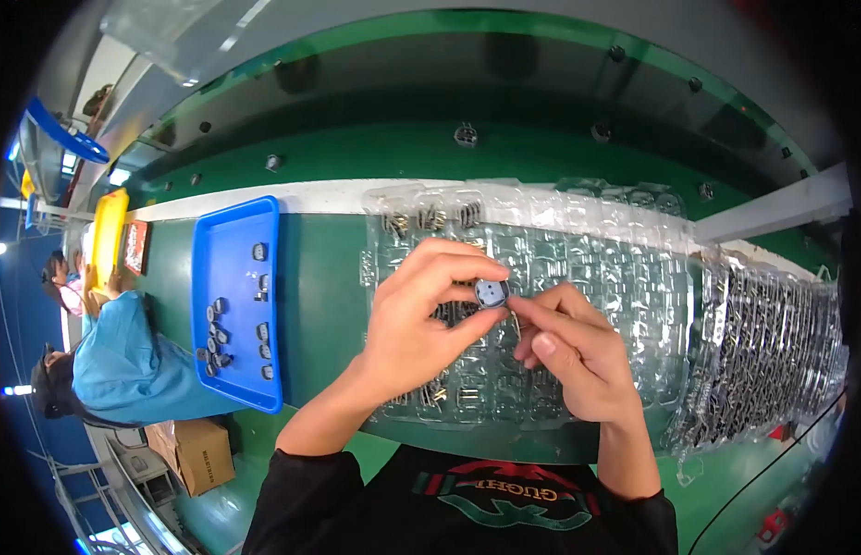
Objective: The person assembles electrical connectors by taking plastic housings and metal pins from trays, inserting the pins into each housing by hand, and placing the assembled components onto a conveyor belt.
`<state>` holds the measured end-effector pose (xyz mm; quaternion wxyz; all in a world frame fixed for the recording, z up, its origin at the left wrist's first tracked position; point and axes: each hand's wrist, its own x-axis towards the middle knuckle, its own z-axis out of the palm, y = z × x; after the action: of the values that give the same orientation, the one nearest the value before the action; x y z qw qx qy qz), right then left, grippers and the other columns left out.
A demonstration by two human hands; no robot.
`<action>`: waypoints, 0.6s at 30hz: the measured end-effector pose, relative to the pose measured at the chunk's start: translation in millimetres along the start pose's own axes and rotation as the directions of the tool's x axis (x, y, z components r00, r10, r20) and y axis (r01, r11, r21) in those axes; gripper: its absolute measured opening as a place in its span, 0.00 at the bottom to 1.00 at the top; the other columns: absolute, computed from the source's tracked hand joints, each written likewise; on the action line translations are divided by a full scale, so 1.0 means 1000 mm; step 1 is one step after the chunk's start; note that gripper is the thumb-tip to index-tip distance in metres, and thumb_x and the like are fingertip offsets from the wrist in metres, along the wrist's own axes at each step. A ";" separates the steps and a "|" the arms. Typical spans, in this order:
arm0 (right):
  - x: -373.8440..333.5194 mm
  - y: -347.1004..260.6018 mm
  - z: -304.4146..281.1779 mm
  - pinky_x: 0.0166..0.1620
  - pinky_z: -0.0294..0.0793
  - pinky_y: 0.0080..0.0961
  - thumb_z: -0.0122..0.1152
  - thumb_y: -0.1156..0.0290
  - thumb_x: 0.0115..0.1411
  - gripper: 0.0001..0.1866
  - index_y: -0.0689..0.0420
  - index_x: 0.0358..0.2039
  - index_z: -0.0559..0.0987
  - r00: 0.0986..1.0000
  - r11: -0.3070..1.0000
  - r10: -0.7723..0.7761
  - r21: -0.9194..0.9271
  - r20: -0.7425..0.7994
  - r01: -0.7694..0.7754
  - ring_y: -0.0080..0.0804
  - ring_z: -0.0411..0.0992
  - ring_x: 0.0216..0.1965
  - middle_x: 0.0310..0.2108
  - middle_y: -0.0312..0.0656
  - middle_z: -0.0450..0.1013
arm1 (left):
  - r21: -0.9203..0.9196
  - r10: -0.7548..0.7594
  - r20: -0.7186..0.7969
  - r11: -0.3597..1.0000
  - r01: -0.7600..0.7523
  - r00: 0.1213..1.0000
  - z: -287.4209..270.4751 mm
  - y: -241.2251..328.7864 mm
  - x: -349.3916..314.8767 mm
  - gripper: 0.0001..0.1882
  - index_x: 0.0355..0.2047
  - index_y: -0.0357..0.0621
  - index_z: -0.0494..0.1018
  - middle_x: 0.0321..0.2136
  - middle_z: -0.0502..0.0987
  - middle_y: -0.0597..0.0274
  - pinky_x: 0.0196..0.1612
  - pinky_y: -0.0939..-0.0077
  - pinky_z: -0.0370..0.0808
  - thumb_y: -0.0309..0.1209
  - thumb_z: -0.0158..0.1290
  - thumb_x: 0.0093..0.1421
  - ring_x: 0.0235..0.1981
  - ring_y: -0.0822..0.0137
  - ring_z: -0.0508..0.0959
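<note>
Between the thumb and forefinger of my left hand (pixel 421 301) is a small grey plug-like part (pixel 492 293), rounded, with two dark holes in its face. My right hand (pixel 578 350) is closed in a pinch at the part's right side, its forefinger reaching the rim. A sliver of brass-coloured metal (pixel 515 320) shows at the right fingertips; its full shape is hidden. Beneath both hands lies a clear plastic compartment tray (pixel 625 277). Small metal pieces (pixel 432 218) sit in a few of its pockets along the far left and near left.
To the left, a blue tray (pixel 236 217) holds several grey parts (pixel 218 333). Stacked clear trays full of dark pieces (pixel 773 342) stand at the right. Beyond the bench runs a green belt (pixel 375 153) carrying scattered parts. A person in blue (pixel 125 361) sits far left, above a cardboard box (pixel 192 455).
</note>
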<state>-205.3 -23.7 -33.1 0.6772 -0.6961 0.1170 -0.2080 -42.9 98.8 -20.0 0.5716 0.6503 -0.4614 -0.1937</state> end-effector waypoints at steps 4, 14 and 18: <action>0.002 -0.003 0.004 0.29 0.73 0.22 0.61 0.85 0.57 0.13 0.65 0.43 0.81 0.969 0.937 -0.150 -0.340 -0.196 0.077 0.27 0.74 0.28 0.31 0.42 0.74 | 0.213 0.092 0.002 0.973 -0.090 0.996 0.009 0.005 -0.010 0.28 0.47 0.37 0.73 0.44 0.72 0.55 0.44 0.79 0.82 0.11 0.66 0.44 0.43 0.69 0.78; 0.006 -0.016 0.017 0.25 0.75 0.24 0.69 0.86 0.46 0.14 0.62 0.36 0.81 0.888 0.719 -0.441 -0.645 -0.133 0.260 0.32 0.75 0.26 0.31 0.41 0.74 | 0.145 0.005 0.019 0.989 -0.008 1.000 0.020 0.007 -0.016 0.36 0.54 0.39 0.69 0.40 0.71 0.59 0.43 0.79 0.81 0.07 0.63 0.41 0.42 0.71 0.77; 0.004 -0.012 0.022 0.25 0.75 0.25 0.68 0.86 0.45 0.15 0.63 0.36 0.81 0.870 0.694 -0.473 -0.667 -0.139 0.270 0.31 0.75 0.26 0.32 0.41 0.73 | 0.153 0.005 0.039 0.988 -0.011 0.999 0.020 0.011 -0.018 0.37 0.54 0.40 0.70 0.39 0.71 0.61 0.40 0.80 0.80 0.08 0.63 0.41 0.41 0.72 0.77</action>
<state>-193.4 -4.8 -20.9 0.3225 -0.8499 0.1360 -0.3940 -71.3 103.2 -20.4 0.5116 0.6866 -0.4885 -0.1676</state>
